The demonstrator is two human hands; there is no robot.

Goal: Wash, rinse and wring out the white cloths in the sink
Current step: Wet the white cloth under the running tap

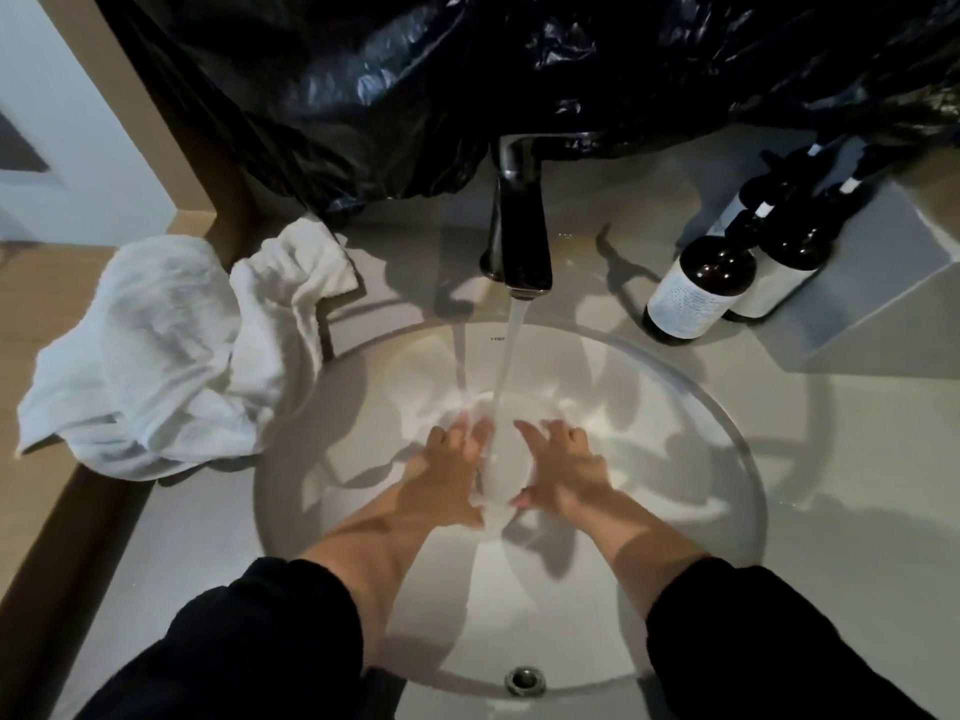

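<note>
The left hand [447, 475] and the right hand [563, 472] are lying side by side in the middle of the sink [727, 433]. Both are spread wide, with fingers mostly stretched toward 12 o'clock and thumbs pointing inward. They are touching a wet white cloth [498, 480] that is sitting between them. The cloth is blurring into the white bowl, so I cannot tell if the thumbs are pinching it. Black sleeves [249, 641] are covering both forearms.

A stream of water [506, 366] is falling from 12 o'clock onto the cloth, just between the fingertips. It is coming out of a dark faucet [519, 226] standing on the grey counter [857, 485]. A tiny dark mark [497, 339] is showing on the sink wall just under the spout, but it is too small to read. At 6 o'clock a round metal opening [524, 680] is sitting in the near wall of the sink.

At 9 to 10 o'clock a pile of white cloths [156, 356] is resting on the counter edge, apart from the hands. At 2 o'clock two dark pump bottles [698, 288] are standing close together. Their white labels [685, 309] are carrying fine print that cannot be read. A black plastic bag [467, 70] is hanging across the top, behind the faucet.
</note>
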